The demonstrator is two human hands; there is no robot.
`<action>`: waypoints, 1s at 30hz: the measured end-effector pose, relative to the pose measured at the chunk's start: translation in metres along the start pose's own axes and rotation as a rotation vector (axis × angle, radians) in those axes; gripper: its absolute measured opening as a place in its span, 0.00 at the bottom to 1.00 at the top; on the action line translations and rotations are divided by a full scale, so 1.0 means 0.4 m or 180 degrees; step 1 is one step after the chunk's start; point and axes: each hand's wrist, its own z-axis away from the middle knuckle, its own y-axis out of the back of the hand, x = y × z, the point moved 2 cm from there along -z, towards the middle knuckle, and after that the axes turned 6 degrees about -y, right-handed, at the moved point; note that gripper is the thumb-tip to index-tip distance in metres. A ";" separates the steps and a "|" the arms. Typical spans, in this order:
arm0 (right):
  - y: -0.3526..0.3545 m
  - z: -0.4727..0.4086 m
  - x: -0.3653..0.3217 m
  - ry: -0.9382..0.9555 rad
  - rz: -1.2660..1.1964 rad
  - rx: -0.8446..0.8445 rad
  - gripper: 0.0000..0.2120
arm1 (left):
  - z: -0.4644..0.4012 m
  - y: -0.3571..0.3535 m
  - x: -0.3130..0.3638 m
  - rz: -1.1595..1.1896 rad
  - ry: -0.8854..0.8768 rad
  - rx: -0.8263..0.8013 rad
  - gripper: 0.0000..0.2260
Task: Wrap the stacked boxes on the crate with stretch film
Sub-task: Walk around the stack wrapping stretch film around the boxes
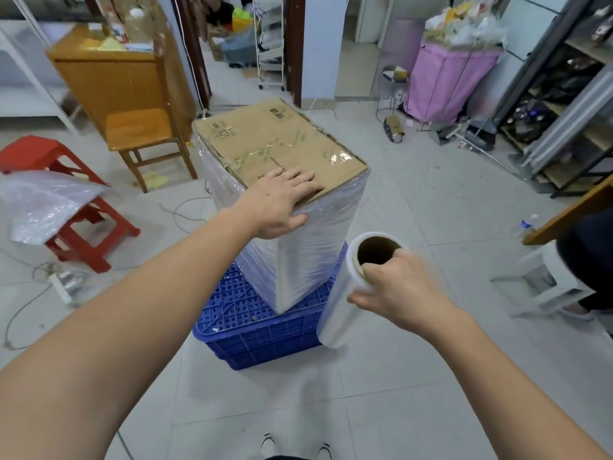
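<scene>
The stacked cardboard boxes (282,141) stand on an upturned blue plastic crate (262,330) in the middle of the floor. Cloudy stretch film (308,257) covers the stack's sides; the brown top is bare. My left hand (282,200) lies flat on the near corner of the top box, fingers straight, thumb over the film-covered edge. My right hand (398,290) grips a roll of stretch film (345,300) near its upper end, beside the crate's right corner. The roll is tilted, its cardboard core facing up.
A red stool (76,227) with a sheet of bubble wrap (43,200) stands at left, a wooden chair (146,141) and cabinet behind it. A power strip (63,283) and cables lie on the floor. A seated person (587,260) is at right, by metal shelving.
</scene>
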 end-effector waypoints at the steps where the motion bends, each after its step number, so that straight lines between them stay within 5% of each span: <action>1: -0.003 0.002 -0.012 0.0203 -0.0038 0.0114 0.27 | 0.000 -0.001 -0.001 -0.0004 0.0020 0.0000 0.31; 13: -0.041 -0.042 -0.162 0.1545 -0.0293 0.0497 0.24 | 0.015 -0.015 -0.010 -0.0030 0.0088 0.0078 0.31; 20: -0.087 -0.035 -0.199 0.1652 -0.0288 0.0256 0.18 | 0.028 -0.016 -0.012 -0.0012 0.0061 0.0109 0.31; 30: -0.079 -0.032 -0.242 0.1143 0.0040 0.0061 0.25 | 0.036 -0.015 -0.030 0.0062 -0.0149 0.0262 0.34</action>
